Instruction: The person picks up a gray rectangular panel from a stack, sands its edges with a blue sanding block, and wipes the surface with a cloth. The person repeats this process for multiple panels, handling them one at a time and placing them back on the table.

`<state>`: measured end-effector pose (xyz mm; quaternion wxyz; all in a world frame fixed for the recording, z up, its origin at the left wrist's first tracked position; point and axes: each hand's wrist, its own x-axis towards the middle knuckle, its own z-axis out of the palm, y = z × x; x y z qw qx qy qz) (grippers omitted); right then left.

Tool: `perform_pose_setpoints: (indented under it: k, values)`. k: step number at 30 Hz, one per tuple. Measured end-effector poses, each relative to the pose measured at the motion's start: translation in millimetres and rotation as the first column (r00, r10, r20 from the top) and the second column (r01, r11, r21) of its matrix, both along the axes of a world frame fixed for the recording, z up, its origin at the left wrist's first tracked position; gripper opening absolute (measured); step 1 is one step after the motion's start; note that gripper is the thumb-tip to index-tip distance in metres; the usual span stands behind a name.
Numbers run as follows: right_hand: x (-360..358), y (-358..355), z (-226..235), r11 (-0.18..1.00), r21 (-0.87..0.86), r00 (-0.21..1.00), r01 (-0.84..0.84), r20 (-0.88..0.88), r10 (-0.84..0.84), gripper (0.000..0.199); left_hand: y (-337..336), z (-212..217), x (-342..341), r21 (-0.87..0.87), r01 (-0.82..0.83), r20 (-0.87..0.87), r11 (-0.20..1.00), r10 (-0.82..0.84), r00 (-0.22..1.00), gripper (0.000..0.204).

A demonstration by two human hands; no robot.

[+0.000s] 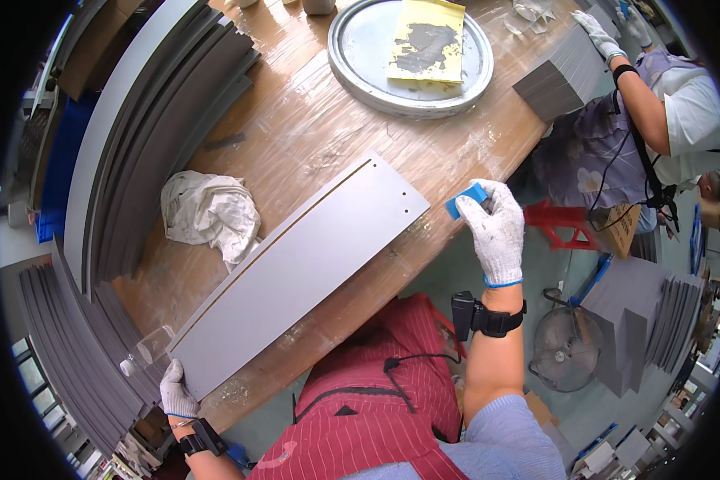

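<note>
Grey board (pixel 296 280): lies flat and slantwise on the tabletop (pixel 312 140), running from between 7 and 8 o'clock up to between 1 and 2, with a narrow groove (pixel 328 195) along its far long side and small holes (pixel 404 194) at the upper end. The gloved left hand (pixel 178 390) touches its 8 o'clock end; whether that grip closes around the underside cannot be told. The gloved right hand (pixel 496 230), near the board's other end toward 2 o'clock, pinches a blue block (pixel 478 192) between thumb and fingers, clear of the surface. Good practice, as judged here: steady the board from its end, keep the block's face level and its pressure even, and ease off near holes and groove. Beside the 8 o'clock end lies a clear container (pixel 154 346); it is best kept unbumped. A crumpled white cloth (pixel 208 212) lies toward 10 o'clock. Farther off, toward 1 o'clock, a round tray (pixel 364 48) bears a yellow sheet (pixel 404 16) smeared with grey paste (pixel 428 48).
</note>
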<state>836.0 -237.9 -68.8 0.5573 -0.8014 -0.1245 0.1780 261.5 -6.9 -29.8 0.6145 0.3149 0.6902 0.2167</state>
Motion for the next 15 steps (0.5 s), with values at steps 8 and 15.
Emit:
perform_pose_setpoints:
  k: [8,15]
  values:
    - [-28,8,-42,0.958,0.055,0.958,0.282,-0.061,-0.279,0.029,-10,-12,4,-0.149,-0.068,-0.065,0.986,0.059,0.996,0.036]
    - [-30,21,-37,0.900,0.254,0.933,0.354,-0.161,-0.322,0.033,-18,-12,17,-0.176,-0.066,-0.069,0.982,0.055,0.996,0.035]
